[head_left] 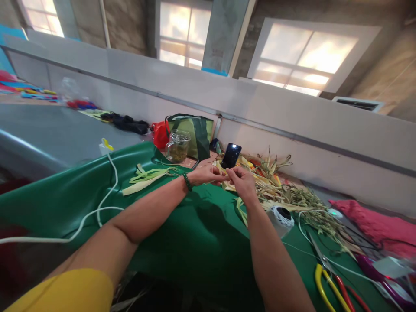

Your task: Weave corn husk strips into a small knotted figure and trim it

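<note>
My left hand, with a dark beaded bracelet at the wrist, meets my right hand over the green sheet. Both hands are pinched closed, fingertips almost touching. Whatever lies between the fingers is too small to make out. Right behind them a dark phone stands propped up. A pile of dried corn husks spreads to the right of my right hand. Pale green husk strips lie on the sheet to the left of my left hand.
A glass mug of liquid stands before a green bag. Beside my right forearm is a white roll with a dark core. Scissors with yellow and red handles lie at right. A white cable crosses the left side.
</note>
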Demonstrator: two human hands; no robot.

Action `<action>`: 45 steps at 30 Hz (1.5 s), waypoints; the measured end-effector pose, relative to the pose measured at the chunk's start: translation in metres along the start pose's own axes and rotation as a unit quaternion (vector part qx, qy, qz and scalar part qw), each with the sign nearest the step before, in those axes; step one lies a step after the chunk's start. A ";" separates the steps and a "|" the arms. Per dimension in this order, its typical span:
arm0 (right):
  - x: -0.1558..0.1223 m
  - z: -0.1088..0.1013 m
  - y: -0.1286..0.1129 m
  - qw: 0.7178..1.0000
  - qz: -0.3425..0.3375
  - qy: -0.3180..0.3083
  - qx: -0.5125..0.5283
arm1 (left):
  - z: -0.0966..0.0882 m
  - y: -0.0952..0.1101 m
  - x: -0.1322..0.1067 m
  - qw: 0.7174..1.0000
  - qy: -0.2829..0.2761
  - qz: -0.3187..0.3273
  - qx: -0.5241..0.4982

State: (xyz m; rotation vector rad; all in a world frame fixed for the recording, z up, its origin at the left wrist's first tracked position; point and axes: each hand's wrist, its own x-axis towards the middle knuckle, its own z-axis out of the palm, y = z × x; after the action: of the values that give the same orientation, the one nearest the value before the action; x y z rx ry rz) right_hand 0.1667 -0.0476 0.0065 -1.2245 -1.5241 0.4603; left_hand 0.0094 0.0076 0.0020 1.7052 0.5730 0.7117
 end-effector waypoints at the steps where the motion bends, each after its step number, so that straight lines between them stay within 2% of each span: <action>1: -0.001 0.001 0.000 1.000 -0.001 0.014 0.001 | 0.000 0.001 0.000 1.000 -0.010 0.001 0.007; 5: -0.002 0.000 0.000 0.997 0.012 0.068 0.019 | -0.002 0.006 -0.001 0.998 -0.043 0.025 0.029; 9: 0.001 -0.003 0.004 0.998 0.030 0.050 0.022 | -0.007 0.006 -0.001 0.994 -0.069 0.038 0.079; 14: 0.004 -0.011 0.007 0.999 0.035 -0.005 0.023 | -0.006 0.002 -0.001 0.998 -0.027 -0.003 0.059; 20: 0.004 -0.019 0.001 0.999 -0.002 -0.012 -0.039 | -0.006 0.001 0.002 1.000 0.019 0.002 -0.017; 26: 0.000 -0.010 -0.004 0.997 -0.036 -0.047 -0.042 | -0.001 0.001 -0.001 0.999 -0.042 0.005 0.016; 31: -0.004 -0.007 -0.006 0.996 -0.054 -0.026 -0.061 | 0.005 0.002 -0.003 0.997 -0.046 0.026 0.047; 35: -0.003 -0.006 -0.003 0.999 -0.034 -0.005 -0.035 | 0.008 0.006 -0.004 0.992 -0.074 0.039 0.099; 37: -0.001 -0.005 0.001 1.000 -0.008 0.003 -0.004 | 0.008 0.007 -0.005 0.992 -0.064 0.043 0.104; 40: 0.002 -0.003 0.007 0.998 0.018 0.029 0.053 | 0.006 0.010 -0.006 0.998 -0.031 0.016 0.054; 42: 0.003 -0.001 0.008 0.995 0.020 0.054 0.081 | 0.003 0.012 -0.006 0.999 -0.012 -0.034 -0.013; 45: 0.002 -0.001 0.004 0.992 0.008 0.094 0.079 | 0.000 0.015 -0.006 0.987 0.010 -0.106 -0.124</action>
State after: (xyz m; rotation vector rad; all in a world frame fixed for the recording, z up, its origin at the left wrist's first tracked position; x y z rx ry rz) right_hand 0.1693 -0.0441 0.0047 -1.1238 -1.2946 0.4552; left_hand 0.0053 -0.0003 0.0158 1.3844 0.6415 0.6207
